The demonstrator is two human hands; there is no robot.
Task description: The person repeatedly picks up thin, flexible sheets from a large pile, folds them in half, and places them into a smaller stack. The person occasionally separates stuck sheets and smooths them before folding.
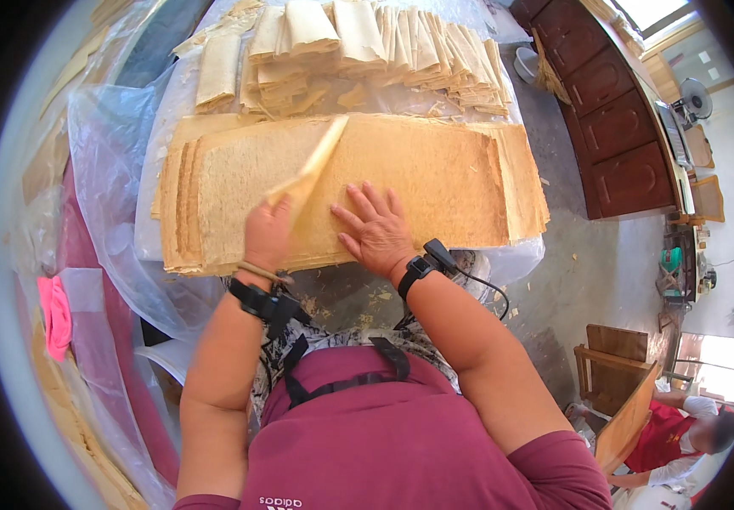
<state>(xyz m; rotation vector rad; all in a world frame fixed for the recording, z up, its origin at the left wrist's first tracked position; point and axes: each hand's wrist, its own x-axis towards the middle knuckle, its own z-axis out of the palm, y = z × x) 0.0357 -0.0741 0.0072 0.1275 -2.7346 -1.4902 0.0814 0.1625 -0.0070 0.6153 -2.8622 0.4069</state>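
Note:
A broad stack of thin yellow-tan sheets (435, 170), much like tofu skin, lies across the near side of the table. My left hand (267, 231) is closed on the near edge of the top sheet (314, 166), whose left part is lifted and folded back toward the right. Beneath that fold, the paler sheet below (244, 174) shows on the left. My right hand (375, 229) rests flat on the top sheet just right of the fold, fingers spread. Both wrists wear black straps.
Folded bundles of similar sheets (354, 38) line the far side of the plastic-covered table (150, 183). Clear plastic film (112, 153) hangs at the left, near a pink cloth (54, 316). Dark red cabinets (613, 127) stand at the right. Another person (677, 438) is at lower right beside wooden boards (626, 416).

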